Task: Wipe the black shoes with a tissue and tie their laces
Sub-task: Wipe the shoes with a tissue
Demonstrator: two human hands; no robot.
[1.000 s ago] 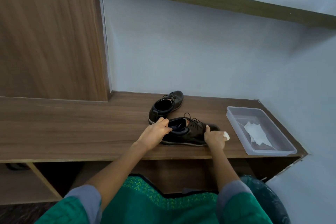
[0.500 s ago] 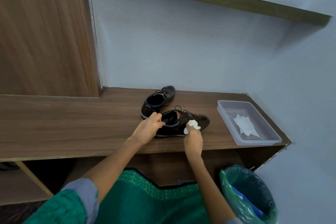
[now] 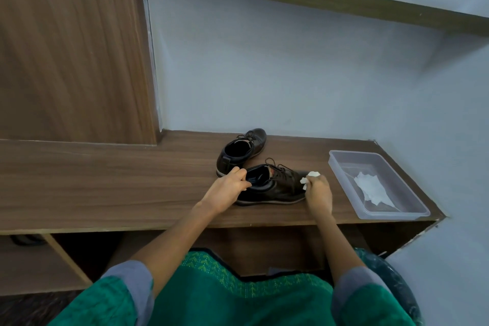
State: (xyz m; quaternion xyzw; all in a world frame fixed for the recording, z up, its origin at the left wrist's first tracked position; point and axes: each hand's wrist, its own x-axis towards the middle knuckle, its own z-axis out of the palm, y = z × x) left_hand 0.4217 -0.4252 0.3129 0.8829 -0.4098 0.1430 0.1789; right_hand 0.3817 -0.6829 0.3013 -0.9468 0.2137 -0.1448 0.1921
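Wooden shelf [image 3: 105, 180], left hand [image 3: 225, 188] gripping near shoe [image 3: 275, 188], right hand [image 3: 317, 190] clutching tissue [image 3: 308, 178], tray [image 3: 412, 209] beside

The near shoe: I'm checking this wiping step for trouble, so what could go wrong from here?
The laces on the near shoe lie loose, so the wadded tissue in the right hand may snag them. The left hand holds only the heel rim; a firm wipe at the toe could slide the shoe.

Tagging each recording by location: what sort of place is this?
Probably a home entryway or bedroom nook: a built-in wood-grain laminate bench with open cubbies below, a pair of black lace-up shoes, and a bin lined with a green bag against plain walls.
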